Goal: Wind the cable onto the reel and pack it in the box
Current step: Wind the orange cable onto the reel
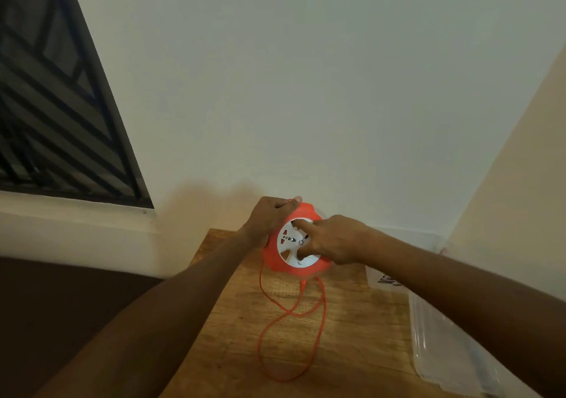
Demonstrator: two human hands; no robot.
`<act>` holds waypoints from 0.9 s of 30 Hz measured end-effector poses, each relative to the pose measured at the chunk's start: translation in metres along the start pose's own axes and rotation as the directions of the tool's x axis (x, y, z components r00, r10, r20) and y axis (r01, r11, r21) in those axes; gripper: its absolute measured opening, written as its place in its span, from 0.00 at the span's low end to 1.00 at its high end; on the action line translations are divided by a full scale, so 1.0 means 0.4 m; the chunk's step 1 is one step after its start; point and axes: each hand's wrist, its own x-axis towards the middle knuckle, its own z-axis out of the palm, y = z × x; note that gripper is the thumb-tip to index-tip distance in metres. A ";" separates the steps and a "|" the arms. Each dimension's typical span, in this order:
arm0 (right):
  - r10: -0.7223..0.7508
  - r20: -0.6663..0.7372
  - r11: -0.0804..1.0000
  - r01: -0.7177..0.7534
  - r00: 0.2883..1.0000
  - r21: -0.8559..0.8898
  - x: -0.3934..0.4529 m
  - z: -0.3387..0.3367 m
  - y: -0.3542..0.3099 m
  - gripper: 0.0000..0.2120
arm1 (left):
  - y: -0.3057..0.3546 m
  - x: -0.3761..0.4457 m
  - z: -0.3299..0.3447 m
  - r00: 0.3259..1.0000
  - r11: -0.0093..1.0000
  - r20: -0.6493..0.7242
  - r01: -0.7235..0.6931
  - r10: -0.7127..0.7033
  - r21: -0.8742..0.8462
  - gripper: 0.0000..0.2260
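An orange cable reel [309,267] with a white socket face is held tilted above the far end of the wooden table [232,345]. My left hand [271,218] grips its upper left rim. My right hand [333,239] has its fingers curled into the white centre of the reel. A loose orange cable [291,330] hangs from the reel's underside and loops across the table toward me. A clear plastic box [441,348] lies at the table's right side, partly behind my right forearm.
A white wall rises right behind the table, with a cream wall at the right. A dark barred window [55,106] and its white sill are at the left. Dark floor lies left of the table.
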 end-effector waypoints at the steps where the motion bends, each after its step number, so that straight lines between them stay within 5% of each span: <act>1: -0.022 0.045 0.998 0.024 0.999 -0.059 0.002 -0.008 0.003 0.26 | -0.001 0.001 0.001 1.000 1.000 0.016 -0.010 0.010 0.011 0.22; 6: -0.157 0.106 0.951 0.179 0.982 -0.253 0.038 -0.027 -0.011 0.26 | -0.007 0.009 -0.004 0.994 0.990 0.102 -0.047 0.033 0.137 0.20; 14: -0.046 0.093 0.964 0.068 0.995 -0.258 0.093 -0.045 -0.053 0.17 | -0.013 0.021 -0.021 0.997 0.987 0.076 -0.027 0.015 0.157 0.21; 18: -0.026 0.065 0.945 0.045 0.998 -0.323 0.086 -0.022 -0.082 0.22 | -0.012 0.026 -0.017 0.993 0.976 0.111 -0.051 0.028 0.212 0.20; 23: 0.267 -0.163 0.958 -0.244 0.950 0.147 0.075 0.008 -0.052 0.31 | -0.015 0.017 -0.033 0.998 0.996 0.008 -0.065 0.065 0.055 0.24; 27: 0.730 -0.083 0.538 -0.495 0.679 0.683 0.073 0.032 -0.079 0.31 | -0.038 -0.001 -0.008 0.970 0.993 -0.242 -0.042 0.013 -0.114 0.25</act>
